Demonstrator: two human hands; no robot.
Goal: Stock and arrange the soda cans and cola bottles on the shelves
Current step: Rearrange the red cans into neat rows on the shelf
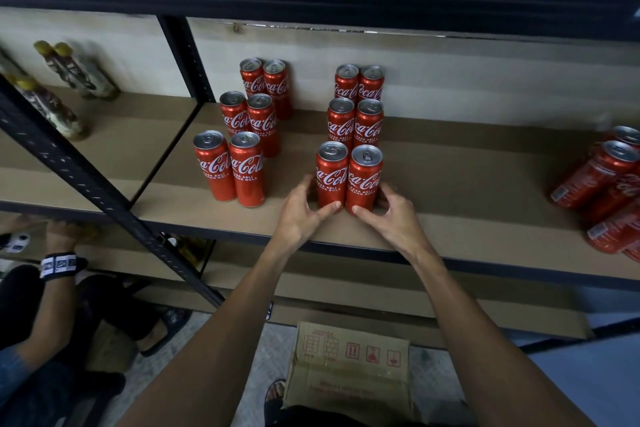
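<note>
Soda cans (349,128) stood two-by-three on the shelf (450,204), and both hands were on the front pair (348,180)!
Slim red cans, silver tops, white "Coca-Cola" script over "RASA ASLI" and "GULA"; left hand (301,213) cupped the left can's base, right hand (393,215) curled round the right one's. A matching block (247,170) stood at nine o'clock, further cans (595,177) at three o'clock, a cardboard box (349,367) below at six o'clock.
</note>
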